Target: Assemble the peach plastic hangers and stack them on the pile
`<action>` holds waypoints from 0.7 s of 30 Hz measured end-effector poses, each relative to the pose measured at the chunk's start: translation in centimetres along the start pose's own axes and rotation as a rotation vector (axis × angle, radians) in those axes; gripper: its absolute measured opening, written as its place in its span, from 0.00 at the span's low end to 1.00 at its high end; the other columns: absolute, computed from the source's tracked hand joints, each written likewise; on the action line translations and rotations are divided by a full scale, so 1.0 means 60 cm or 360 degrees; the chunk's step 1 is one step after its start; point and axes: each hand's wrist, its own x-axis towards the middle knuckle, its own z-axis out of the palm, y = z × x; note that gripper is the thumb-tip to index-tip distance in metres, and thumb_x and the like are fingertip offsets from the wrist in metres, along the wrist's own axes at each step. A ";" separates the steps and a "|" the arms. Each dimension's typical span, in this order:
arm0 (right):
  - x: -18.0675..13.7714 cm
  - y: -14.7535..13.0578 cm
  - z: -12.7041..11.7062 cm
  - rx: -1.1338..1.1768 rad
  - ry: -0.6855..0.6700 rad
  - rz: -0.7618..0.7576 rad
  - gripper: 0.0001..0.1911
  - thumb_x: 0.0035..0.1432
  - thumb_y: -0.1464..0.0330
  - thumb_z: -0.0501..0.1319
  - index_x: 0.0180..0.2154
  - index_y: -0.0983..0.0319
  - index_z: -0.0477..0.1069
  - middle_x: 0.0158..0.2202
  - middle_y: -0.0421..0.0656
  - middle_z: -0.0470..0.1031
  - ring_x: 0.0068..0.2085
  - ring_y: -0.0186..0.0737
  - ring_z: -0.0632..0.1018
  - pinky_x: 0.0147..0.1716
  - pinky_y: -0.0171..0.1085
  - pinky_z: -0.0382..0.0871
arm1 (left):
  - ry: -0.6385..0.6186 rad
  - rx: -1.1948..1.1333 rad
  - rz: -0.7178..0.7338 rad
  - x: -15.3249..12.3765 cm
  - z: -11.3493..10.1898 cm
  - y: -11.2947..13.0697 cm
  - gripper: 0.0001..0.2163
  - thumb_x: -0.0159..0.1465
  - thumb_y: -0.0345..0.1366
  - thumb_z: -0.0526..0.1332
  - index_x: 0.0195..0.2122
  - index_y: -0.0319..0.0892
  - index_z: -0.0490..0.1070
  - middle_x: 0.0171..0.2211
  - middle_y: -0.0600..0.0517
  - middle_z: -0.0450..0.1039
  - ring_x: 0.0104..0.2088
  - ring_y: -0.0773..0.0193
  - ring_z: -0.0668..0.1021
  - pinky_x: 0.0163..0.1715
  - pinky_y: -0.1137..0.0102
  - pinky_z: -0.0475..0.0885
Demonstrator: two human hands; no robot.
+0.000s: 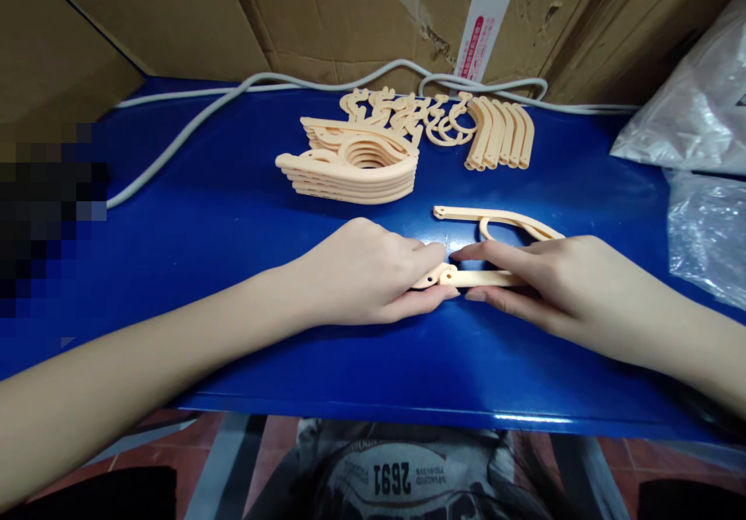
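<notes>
While pinching cream holed piece (423,281) in left hand (376,275) and cream bar (489,278) in right hand (559,283), with closed grip, apparently joining both over blue table (350,372); next, probably calls for aligning ends.

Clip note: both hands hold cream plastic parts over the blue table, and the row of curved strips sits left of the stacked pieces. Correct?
Not quite: in the head view, the row of curved strips sits right of the stacked pieces. The left hand and right hand do hold cream plastic parts over the blue table.
</notes>
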 end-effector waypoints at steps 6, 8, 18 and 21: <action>0.002 -0.002 -0.003 -0.0016 -0.0027 -0.0002 0.21 0.75 0.56 0.49 0.55 0.60 0.72 0.30 0.43 0.82 0.26 0.41 0.79 0.24 0.35 0.60 | -0.0078 -0.0009 -0.0019 0.001 -0.004 0.000 0.17 0.76 0.45 0.53 0.32 0.42 0.65 0.24 0.56 0.74 0.22 0.65 0.75 0.21 0.68 0.49; 0.002 -0.002 -0.002 -0.0036 0.0001 -0.0026 0.21 0.75 0.56 0.49 0.55 0.60 0.72 0.29 0.43 0.81 0.25 0.41 0.79 0.23 0.35 0.59 | -0.0105 -0.0020 -0.0027 0.001 -0.005 0.000 0.17 0.76 0.45 0.53 0.31 0.42 0.65 0.24 0.56 0.74 0.22 0.65 0.75 0.21 0.68 0.49; 0.000 -0.001 0.002 -0.0055 0.0067 -0.0072 0.19 0.75 0.59 0.51 0.54 0.61 0.73 0.27 0.41 0.80 0.24 0.39 0.77 0.24 0.35 0.60 | -0.0107 -0.0054 -0.0078 0.001 -0.001 0.001 0.18 0.77 0.45 0.51 0.31 0.42 0.64 0.23 0.56 0.71 0.23 0.66 0.74 0.22 0.69 0.49; 0.001 -0.002 0.001 -0.0043 0.0071 -0.0080 0.19 0.75 0.58 0.51 0.54 0.61 0.73 0.29 0.42 0.81 0.25 0.40 0.78 0.25 0.36 0.61 | -0.0070 -0.0122 -0.0086 -0.001 0.002 0.001 0.18 0.76 0.44 0.52 0.30 0.43 0.62 0.21 0.57 0.69 0.22 0.67 0.73 0.22 0.69 0.48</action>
